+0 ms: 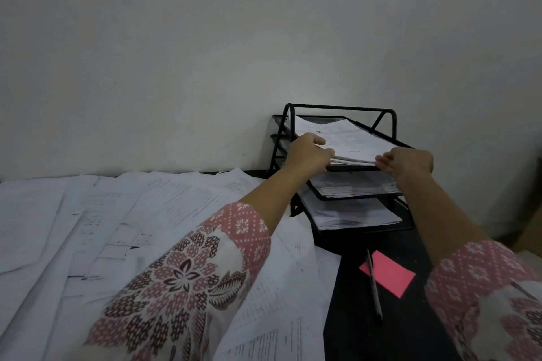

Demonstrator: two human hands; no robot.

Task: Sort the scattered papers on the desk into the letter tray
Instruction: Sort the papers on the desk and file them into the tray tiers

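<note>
A plain off-white wall (205,38) fills the view from 9 o'clock through 12 round to 3 o'clock; it is bare and matte, faintly mottled; the light is dim and cool, brightest in a soft patch on the wall just right of centre, greying towards the upper corners; the wall meets the back edge of a black desk (352,331) along a line running in from 9 o'clock; the desk's dark top shows bare at 5 o'clock, with a few pale specks on it; at 3 to 4 o'clock, past the desk's right side, a tan-brown surface (535,231) sits at the very edge, too cropped to tell what it is.
</note>
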